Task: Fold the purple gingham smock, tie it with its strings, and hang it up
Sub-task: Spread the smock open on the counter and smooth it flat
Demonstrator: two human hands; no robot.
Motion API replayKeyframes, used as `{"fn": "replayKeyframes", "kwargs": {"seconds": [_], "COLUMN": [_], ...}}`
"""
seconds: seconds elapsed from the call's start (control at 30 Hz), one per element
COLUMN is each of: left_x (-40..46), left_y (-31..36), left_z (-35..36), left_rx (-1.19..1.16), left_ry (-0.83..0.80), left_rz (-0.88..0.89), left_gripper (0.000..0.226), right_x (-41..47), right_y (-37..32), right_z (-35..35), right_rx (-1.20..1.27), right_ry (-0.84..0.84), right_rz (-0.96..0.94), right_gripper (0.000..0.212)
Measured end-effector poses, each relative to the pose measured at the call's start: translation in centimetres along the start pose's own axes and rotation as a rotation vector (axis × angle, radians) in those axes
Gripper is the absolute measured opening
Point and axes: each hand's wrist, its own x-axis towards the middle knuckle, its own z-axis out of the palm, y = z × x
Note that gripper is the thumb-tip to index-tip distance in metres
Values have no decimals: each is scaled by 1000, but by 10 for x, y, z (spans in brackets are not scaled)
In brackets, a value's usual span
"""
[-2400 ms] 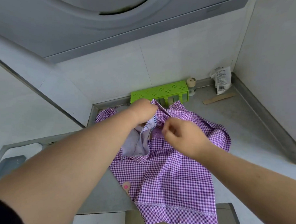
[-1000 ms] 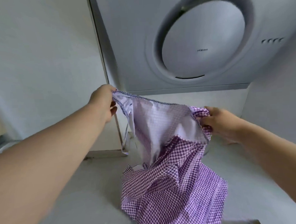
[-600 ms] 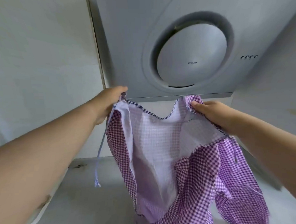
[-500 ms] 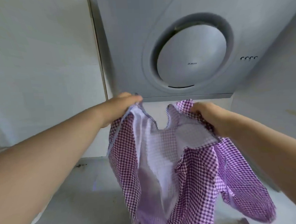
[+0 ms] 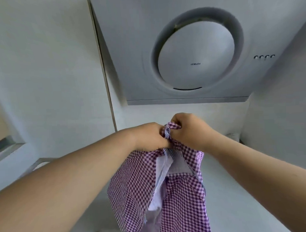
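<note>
We have both hands up in front of us, meeting at the top edge of the purple gingham smock (image 5: 168,184). Left hand (image 5: 149,136) is fisted on the bunched top of the fabric from the left; right hand (image 5: 187,130) is curled round the same bunch from the right, with a gingham tuft poking up between the two. Both hands closed and gripping the smock, knuckles touching or very nearly.

The smock hangs straight down from that grip, in the air above the pale worktop (image 5: 238,191), which shows behind and to the right of it. Its lower end runs out of the bottom of the frame, so we cannot tell whether it touches anything. Two gingham panels fall side by side with the pale lining (image 5: 161,176) showing in the gap between them, so it looks gathered lengthwise, top corners brought together. A narrow striped trim (image 5: 166,132) shows right at the pinch; whether that is a string we cannot tell.

We judge the reason for holding it high: gravity pulls the cloth into a long even drape, so the halves line up without flattening them by hand. Corners pinched together keep the fold from opening.

Step in hand, as we read it: the first lengthwise fold. Tying and hanging not yet done.

Above and behind sits a grey range hood (image 5: 195,50) with a round panel, and white wall (image 5: 43,67) to the left. No hook or hanger in view.
</note>
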Motion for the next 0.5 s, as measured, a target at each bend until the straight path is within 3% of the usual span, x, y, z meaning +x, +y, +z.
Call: {"fn": "replayKeyframes", "kwargs": {"seconds": [0.13,0.3,0.5], "left_x": [11,8,2], "left_y": [7,12,10], "left_z": [11,20,37], "left_rx": [78,33,51], "left_ry": [54,-39,-94], "left_rz": [0,-89,-212], "left_gripper": [17,14,18], "right_x": [-11,-27,-65], "right_y": [35,101,164], "right_z": [-10,-6,29], "right_rx": [-10,-69,174], "right_ry": [-126,-361,-585], "right_rz": [-19,-4,-13], "right_gripper": [24,20,33]}}
